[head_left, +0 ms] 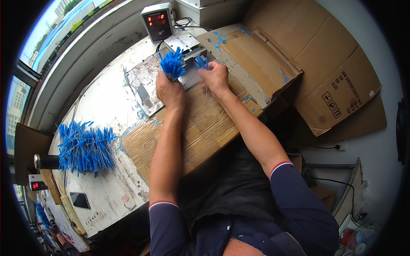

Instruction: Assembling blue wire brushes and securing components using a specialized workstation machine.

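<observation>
My left hand (171, 92) is closed round a thick bundle of thin wires with blue sleeve-like ends (172, 64), the blue ends fanning out at the top. To its right, my right hand (217, 77) pinches several more blue-ended wires (201, 62) between thumb and fingers; it is slightly blurred. Both hands are over the front of a small metal machine (181, 45) at the back of the table. A large heap of the same blue-ended wires (85, 148) lies on the left of the white table (106, 100).
A counter box with red digits (158, 22) stands behind the machine. Flattened cardboard (200, 123) covers the table's near edge under my forearms. Cardboard boxes (265, 59) rise at the right. A phone (80, 200) and a dark cylinder (46, 162) are on the left.
</observation>
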`<move>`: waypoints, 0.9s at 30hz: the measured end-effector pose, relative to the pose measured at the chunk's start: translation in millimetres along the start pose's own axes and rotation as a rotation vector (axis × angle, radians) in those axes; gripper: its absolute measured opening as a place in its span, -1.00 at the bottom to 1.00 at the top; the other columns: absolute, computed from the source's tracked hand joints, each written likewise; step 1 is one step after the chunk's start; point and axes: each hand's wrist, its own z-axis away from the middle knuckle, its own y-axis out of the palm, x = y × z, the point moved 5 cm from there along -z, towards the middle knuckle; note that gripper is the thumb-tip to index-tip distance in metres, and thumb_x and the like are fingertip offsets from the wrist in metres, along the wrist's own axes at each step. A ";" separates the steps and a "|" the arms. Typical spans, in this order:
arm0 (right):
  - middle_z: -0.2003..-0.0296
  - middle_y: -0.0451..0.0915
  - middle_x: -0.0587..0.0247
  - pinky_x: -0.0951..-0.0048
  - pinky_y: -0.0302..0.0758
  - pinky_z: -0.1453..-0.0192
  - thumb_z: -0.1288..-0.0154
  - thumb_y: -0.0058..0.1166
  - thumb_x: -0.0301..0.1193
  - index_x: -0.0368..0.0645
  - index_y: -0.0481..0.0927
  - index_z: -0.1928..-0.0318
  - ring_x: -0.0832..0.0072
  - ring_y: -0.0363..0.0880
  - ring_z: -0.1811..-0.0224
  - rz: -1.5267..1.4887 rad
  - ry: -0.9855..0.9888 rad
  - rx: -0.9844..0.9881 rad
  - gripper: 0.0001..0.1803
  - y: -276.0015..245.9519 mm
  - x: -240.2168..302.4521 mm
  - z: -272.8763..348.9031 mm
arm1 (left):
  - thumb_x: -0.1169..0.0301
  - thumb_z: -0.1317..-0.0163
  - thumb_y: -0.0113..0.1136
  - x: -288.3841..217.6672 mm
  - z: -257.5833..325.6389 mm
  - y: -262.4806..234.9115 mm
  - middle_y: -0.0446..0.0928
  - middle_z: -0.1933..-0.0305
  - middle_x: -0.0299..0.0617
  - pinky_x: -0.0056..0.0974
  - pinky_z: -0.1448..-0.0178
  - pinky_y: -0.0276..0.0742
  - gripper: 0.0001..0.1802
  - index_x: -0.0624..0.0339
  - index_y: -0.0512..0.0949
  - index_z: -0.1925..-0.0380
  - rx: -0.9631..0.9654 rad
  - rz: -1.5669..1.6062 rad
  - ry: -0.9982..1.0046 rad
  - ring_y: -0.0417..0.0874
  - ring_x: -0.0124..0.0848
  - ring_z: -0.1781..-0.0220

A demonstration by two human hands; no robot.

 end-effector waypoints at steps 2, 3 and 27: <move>0.56 0.64 0.18 0.45 0.57 0.68 -0.22 0.27 -0.59 -0.34 0.58 0.38 0.51 0.65 0.65 0.014 0.009 -0.013 -0.89 1.2 -0.7 -0.9 | 0.51 -0.27 0.14 1.3 0.3 -1.0 0.58 0.33 0.08 0.09 0.11 0.47 -0.98 0.20 0.52 0.33 -0.011 0.016 0.014 0.62 0.12 0.22; 0.54 0.63 0.22 0.45 0.58 0.65 -0.21 0.29 -0.55 -0.30 0.59 0.37 0.52 0.63 0.63 0.019 0.023 -0.008 -0.88 1.9 -1.4 -1.3 | 0.50 -0.26 0.16 2.1 -0.9 -0.2 0.58 0.33 0.08 0.09 0.11 0.47 -0.97 0.20 0.52 0.33 -0.004 0.009 0.013 0.62 0.12 0.22; 0.45 0.62 0.35 0.58 0.50 0.45 -0.41 0.29 -0.37 -0.33 0.47 -0.02 0.69 0.54 0.54 0.090 -0.306 0.073 -0.64 7.8 26.9 45.4 | 0.50 -0.18 0.12 -3.8 4.0 8.9 0.63 0.38 0.08 0.09 0.10 0.45 -0.94 0.19 0.53 0.34 0.210 -0.116 0.015 0.66 0.08 0.24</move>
